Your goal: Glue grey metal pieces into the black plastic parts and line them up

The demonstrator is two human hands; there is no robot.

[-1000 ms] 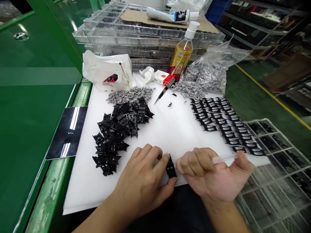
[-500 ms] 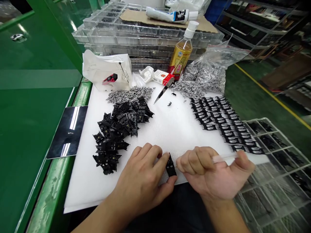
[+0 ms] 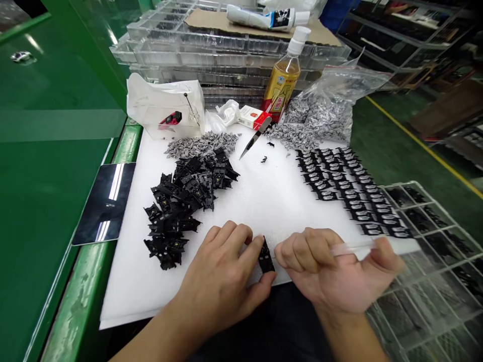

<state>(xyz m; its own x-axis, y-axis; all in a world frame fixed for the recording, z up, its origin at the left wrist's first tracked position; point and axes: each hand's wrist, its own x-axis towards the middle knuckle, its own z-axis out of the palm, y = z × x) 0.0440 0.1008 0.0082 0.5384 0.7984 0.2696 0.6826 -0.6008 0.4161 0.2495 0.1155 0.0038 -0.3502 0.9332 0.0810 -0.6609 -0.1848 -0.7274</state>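
Observation:
My left hand point(image 3: 218, 271) pinches a small black plastic part point(image 3: 266, 257) upright at its fingertips, on the white foam sheet point(image 3: 264, 201). My right hand point(image 3: 334, 269) is curled close beside that part, and its fingers grip a thin translucent stick point(image 3: 352, 247) that points toward the part without clearly touching it. To the left lies a heap of black parts point(image 3: 181, 203). Rows of black parts with silver inserts point(image 3: 347, 188) lie on the right of the sheet. A small craft knife point(image 3: 254, 137) rests near the far edge.
Grey metal clips point(image 3: 202, 145) spill from a plastic bag point(image 3: 320, 113) behind. Stacked clear trays point(image 3: 226, 55), a tea bottle point(image 3: 281, 83) and a white tube point(image 3: 264, 17) stand beyond. A clear grid tray point(image 3: 426, 281) lies at right; a green bench edge point(image 3: 128, 146) runs left.
The whole view has drifted slightly as my head moved. My right hand has shifted a little to the right with the stick. My left hand still holds the black part.

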